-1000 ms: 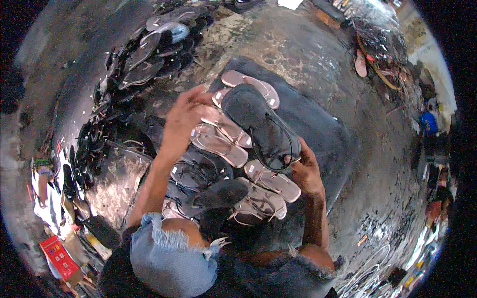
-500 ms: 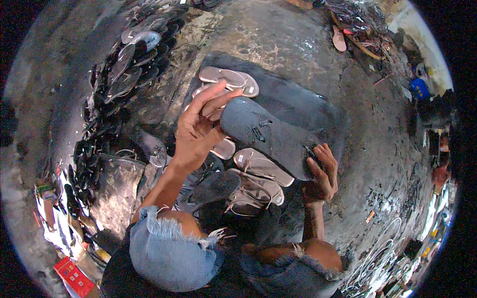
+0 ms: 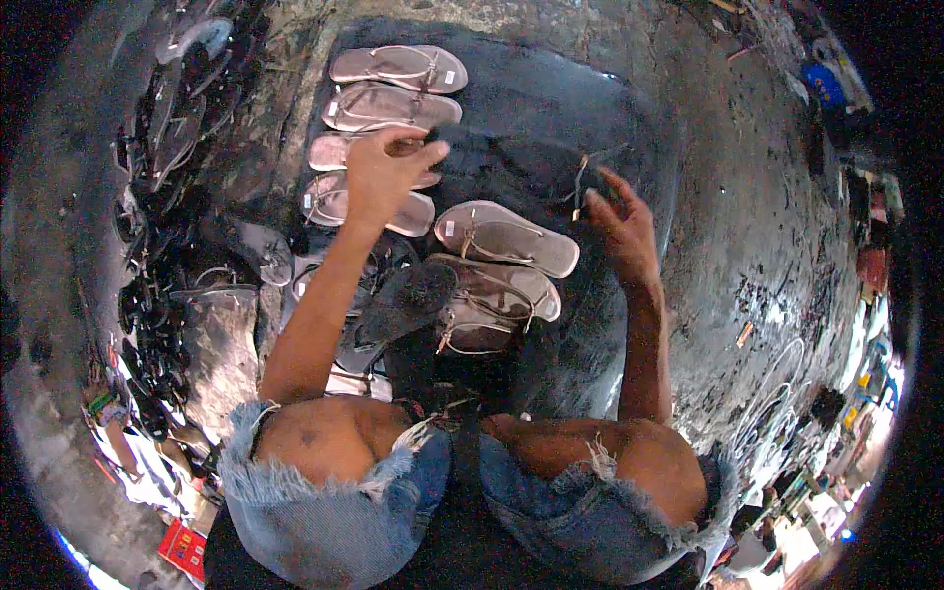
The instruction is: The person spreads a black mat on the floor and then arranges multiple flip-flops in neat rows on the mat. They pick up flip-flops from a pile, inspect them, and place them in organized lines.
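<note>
A dark sandal is stretched between my hands, blurred against the black mat. My left hand pinches its left end, thumb and fingers curled. At its right end my right hand is bent around the dark edge, partly lost in shadow. Close to those right fingers a thin strap with pale ends sticks out. Below the held sandal lies a brown thong sandal, with another brown sandal under it. Left of it, brown sandals form a column, partly covered by my left hand.
The black mat spreads under the sandals on a stained floor. A long pile of dark sandals runs along the left. Loose dark soles lie before my knees. White cords tangle at the right. A red box sits lower left.
The dark sandal has moved up and away from me and turned from its underside, so a strap now shows. Both hands moved farther out with it, and the view shifted, uncovering more brown sandals.
</note>
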### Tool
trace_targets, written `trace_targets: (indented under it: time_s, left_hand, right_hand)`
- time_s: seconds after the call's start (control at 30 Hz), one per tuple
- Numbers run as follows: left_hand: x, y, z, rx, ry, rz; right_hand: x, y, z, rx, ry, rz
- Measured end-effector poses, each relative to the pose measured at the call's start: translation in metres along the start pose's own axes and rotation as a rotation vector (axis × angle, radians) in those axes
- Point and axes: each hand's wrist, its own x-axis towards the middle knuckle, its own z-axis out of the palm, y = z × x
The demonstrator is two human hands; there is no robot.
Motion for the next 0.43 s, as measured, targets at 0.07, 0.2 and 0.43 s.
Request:
trace_targets:
  time_s: [0.07, 0.2, 0.43]
  left_hand:
    - [0.001, -0.028, 0.012, 0.277, 0.003, 0.054]
    - [0.010, -0.063, 0.016, 0.682, 0.021, 0.213]
    - [0.013, -0.072, 0.024, 0.825, 0.008, 0.250]
  right_hand:
    - [0.007, 0.057, -0.015, -0.183, 0.026, -0.008]
    - [0.010, 0.064, -0.001, -0.223, 0.109, -0.037]
    - [0.020, 0.099, -0.007, -0.197, 0.089, 0.026]
